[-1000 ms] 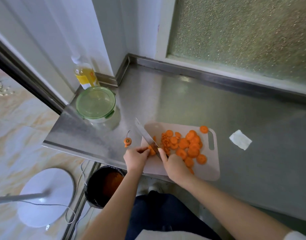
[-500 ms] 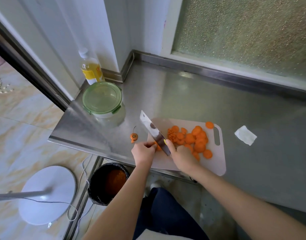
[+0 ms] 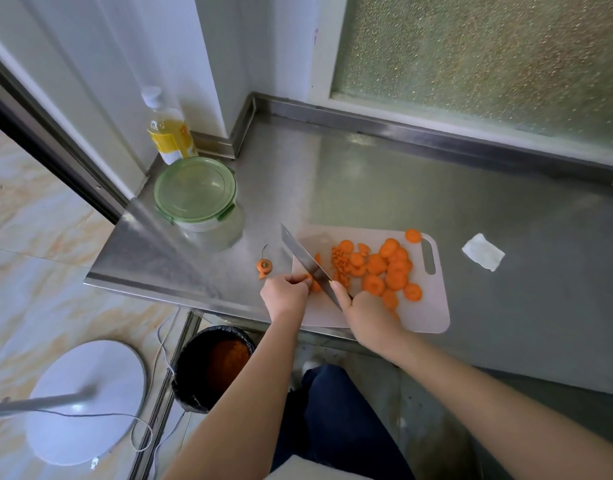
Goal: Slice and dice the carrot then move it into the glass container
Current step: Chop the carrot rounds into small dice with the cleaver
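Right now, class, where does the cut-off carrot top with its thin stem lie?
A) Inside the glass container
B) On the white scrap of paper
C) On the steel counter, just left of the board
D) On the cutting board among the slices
C: the carrot top lies on the bare steel counter, just off the left edge of the cutting board and apart from the slices.

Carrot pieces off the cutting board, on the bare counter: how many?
1: the orange carrot stem end lies on the steel counter just left of the pale plastic cutting board; others may be hidden.
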{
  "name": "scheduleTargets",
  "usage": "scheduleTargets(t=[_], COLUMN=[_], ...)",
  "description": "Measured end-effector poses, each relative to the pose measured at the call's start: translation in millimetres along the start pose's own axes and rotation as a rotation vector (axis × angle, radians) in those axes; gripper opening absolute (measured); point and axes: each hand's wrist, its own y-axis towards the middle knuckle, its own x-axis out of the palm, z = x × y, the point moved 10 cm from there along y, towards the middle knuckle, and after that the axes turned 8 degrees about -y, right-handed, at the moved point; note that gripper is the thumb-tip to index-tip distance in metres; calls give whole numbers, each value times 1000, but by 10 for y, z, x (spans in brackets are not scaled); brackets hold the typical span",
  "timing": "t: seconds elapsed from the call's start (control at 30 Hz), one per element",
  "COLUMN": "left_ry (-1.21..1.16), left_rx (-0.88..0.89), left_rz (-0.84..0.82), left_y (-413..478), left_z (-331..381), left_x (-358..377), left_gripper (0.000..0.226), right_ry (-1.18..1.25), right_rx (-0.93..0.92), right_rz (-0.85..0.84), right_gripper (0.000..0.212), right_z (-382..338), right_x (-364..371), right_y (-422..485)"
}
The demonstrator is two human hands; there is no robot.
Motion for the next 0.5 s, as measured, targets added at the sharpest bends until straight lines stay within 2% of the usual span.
scheduleTargets(t=[0.1,0.13,0.2,0.27,0.3,0.4,0.5], left_ry=[7,7,7,4,7,5,18], left_rx=[-16,-22,-30,-35,-34,-17,-9], left_rz=[-4,-5,-14,-22,-25,-34,-38], left_y=[18,21,30,36,39,53,35], left_z=[0,0,4,3,2,3,32], left_x=[9,9,12,12,9,10,9], left_gripper=[16,16,16,15,15,16,17], right_ry=[3,-3,109,96,104,363,363], right_rx=[46,39,98,70,70,127,94], right_rz=[64,67,44,-29,-11,49,10], right_gripper=[63,61,38,62,65,50,66], right_z=[20,-14,11,-47,-56,-8,9], right_x=[-11,-29,-13,20,12,29,134], right_y=[29,17,47,100,120,93,126])
